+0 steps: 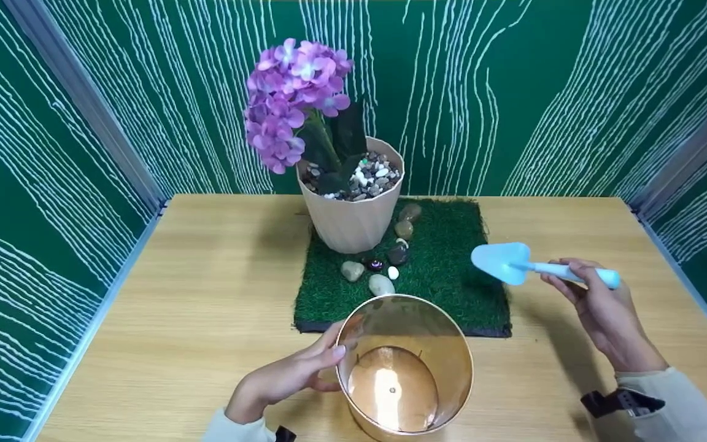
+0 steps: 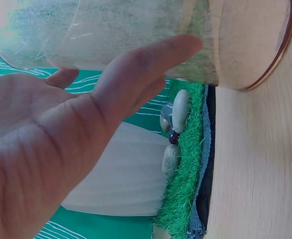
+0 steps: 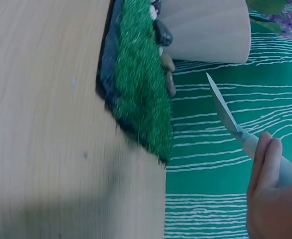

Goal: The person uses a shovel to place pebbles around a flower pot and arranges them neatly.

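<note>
A transparent amber cylindrical pot point(image 1: 404, 325) stands at the front of the table, its open mouth facing the head camera and nothing inside. Against its left side, my left hand point(image 1: 295, 371) holds the wall, thumb near the rim; the left wrist view shows that hand point(image 2: 86, 114) around the pot point(image 2: 136, 30). My right hand point(image 1: 605, 310) grips a light blue garden trowel point(image 1: 504, 263) by its handle, blade pointing left, raised above the turf mat's right edge. From the right wrist, the trowel point(image 3: 223, 109) appears edge-on with fingers point(image 3: 266, 159) around the handle.
Behind the pot lies a green artificial turf mat point(image 1: 445, 276). On it stands a cream planter point(image 1: 353, 221) of small pebbles with a purple hydrangea point(image 1: 295, 98). Several larger stones, among them a pale one point(image 1: 381, 285), curve round the planter. Green walls with white lines enclose the wooden table point(image 1: 206, 276).
</note>
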`<act>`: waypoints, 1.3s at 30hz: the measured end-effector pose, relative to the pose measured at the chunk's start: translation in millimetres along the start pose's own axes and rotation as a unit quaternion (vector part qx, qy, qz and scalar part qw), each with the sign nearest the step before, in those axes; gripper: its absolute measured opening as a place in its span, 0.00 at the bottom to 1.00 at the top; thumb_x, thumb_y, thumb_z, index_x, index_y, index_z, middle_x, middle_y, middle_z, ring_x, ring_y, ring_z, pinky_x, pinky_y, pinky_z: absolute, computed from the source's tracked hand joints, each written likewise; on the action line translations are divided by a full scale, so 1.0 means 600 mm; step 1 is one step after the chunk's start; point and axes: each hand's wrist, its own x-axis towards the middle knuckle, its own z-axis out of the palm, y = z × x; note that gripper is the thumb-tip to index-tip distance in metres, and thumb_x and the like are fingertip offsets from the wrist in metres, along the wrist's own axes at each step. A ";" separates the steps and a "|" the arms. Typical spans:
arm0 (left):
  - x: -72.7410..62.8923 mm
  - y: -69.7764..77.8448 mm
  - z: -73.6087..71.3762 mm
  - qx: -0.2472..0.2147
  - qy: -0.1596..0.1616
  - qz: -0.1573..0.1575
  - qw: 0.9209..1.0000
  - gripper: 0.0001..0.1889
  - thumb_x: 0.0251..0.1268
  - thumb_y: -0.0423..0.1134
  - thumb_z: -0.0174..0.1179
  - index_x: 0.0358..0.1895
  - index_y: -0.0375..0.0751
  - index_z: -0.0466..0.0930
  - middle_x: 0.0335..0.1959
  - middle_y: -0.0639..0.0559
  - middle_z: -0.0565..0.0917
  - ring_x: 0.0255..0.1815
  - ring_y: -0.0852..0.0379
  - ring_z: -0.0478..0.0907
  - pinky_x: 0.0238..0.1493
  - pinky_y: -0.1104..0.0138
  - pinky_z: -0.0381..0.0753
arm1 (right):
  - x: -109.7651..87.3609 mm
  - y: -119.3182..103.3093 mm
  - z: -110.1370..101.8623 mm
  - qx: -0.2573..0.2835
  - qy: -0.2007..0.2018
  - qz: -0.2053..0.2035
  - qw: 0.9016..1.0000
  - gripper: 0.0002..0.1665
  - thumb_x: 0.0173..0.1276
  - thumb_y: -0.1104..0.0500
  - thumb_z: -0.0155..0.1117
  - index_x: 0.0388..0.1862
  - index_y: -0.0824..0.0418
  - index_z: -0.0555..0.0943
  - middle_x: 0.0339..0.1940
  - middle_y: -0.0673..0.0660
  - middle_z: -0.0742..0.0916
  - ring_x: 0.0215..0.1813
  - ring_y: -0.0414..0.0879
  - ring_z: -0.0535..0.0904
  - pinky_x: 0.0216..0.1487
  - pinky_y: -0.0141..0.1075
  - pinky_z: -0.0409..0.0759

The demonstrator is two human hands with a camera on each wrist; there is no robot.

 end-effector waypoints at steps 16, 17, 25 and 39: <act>0.001 0.001 -0.001 -0.004 0.001 -0.001 1.000 0.46 0.96 0.62 0.38 0.94 0.42 0.24 0.96 0.31 0.39 0.96 0.27 0.42 0.80 0.35 0.79 | -0.009 0.024 -0.014 -0.200 0.032 -0.176 0.963 0.13 0.85 0.73 0.64 0.58 0.67 0.92 0.52 0.43 0.96 0.48 0.36 0.97 0.53 0.26 0.91; 0.001 0.001 -0.001 -0.003 0.000 0.000 1.000 0.46 0.96 0.63 0.38 0.94 0.42 0.24 0.96 0.31 0.39 0.96 0.26 0.42 0.79 0.35 0.79 | -0.009 0.027 -0.014 -0.222 0.033 -0.190 0.956 0.13 0.84 0.74 0.64 0.58 0.71 0.91 0.52 0.43 0.96 0.48 0.35 0.96 0.53 0.25 0.91; 0.002 -0.001 -0.002 -0.004 -0.004 0.002 1.000 0.48 0.95 0.65 0.39 0.94 0.43 0.24 0.96 0.30 0.40 0.96 0.25 0.43 0.79 0.34 0.79 | -0.012 0.041 -0.017 -0.455 0.041 -0.324 0.828 0.15 0.72 0.83 0.69 0.56 0.78 0.90 0.57 0.24 0.88 0.57 0.19 0.84 0.60 0.11 0.78; 0.002 -0.001 -0.003 -0.011 -0.007 0.005 1.000 0.46 0.96 0.62 0.37 0.94 0.42 0.23 0.97 0.32 0.38 0.96 0.27 0.42 0.80 0.34 0.77 | 0.000 0.060 -0.039 -0.573 -0.033 -0.380 0.725 0.23 0.60 0.87 0.76 0.49 0.68 0.93 0.63 0.73 0.90 0.69 0.09 0.67 0.66 0.08 0.66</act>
